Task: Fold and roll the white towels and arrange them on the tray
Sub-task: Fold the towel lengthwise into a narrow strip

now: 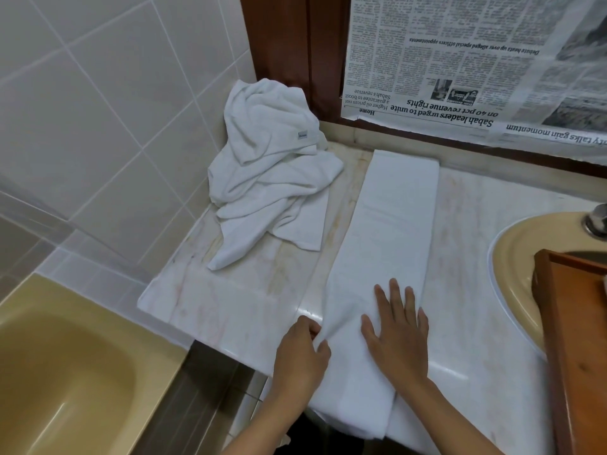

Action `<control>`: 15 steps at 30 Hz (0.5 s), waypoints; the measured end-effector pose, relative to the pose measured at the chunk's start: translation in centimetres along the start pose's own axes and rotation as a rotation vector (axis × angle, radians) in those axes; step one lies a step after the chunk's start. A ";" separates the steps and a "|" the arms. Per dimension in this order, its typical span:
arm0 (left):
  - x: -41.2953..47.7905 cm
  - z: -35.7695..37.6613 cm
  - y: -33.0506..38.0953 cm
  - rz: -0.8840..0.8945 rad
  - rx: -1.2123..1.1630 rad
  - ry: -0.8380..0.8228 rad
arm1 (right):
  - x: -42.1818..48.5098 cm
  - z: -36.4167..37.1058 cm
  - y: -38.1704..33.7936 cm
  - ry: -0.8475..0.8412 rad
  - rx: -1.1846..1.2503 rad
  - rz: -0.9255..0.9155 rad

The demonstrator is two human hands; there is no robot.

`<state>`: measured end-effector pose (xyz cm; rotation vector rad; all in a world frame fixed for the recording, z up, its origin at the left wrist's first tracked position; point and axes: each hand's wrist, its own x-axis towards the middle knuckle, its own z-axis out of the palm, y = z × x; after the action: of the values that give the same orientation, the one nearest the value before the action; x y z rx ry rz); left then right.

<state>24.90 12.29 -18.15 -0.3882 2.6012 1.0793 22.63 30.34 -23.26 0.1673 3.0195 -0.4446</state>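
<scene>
Folded towel (387,231) is being held flat by the spread right hand (395,330) while its edge is being pinched by the left hand (303,353), likely for straightening.

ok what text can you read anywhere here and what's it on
Newspaper, upside down:
"Sabah leaders urged to unite on 40 pct revenue rights"
"Debate heats up over alleged special officers appointments"
"talks gain momentum"
"Home"
Column print: too small.
Tag on crumpled towel: too blurred.

Covering a wood-framed, possibly mirrored panel (295,44) with upside-down newspaper (460,60); flanking the marble counter (230,300) with beige sink (512,274), right, and bathtub (65,372), left.
</scene>
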 end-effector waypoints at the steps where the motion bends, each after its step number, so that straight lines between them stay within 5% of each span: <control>1: -0.1 -0.1 0.1 -0.002 -0.012 0.014 | 0.0 0.0 0.0 0.003 -0.001 0.001; 15: -0.8 -0.6 0.1 0.087 0.119 0.151 | 0.0 -0.3 0.0 0.001 0.024 -0.004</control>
<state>25.47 12.00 -17.39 -0.3448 2.8234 0.9494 22.60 30.38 -23.01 0.1635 3.0165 -0.4811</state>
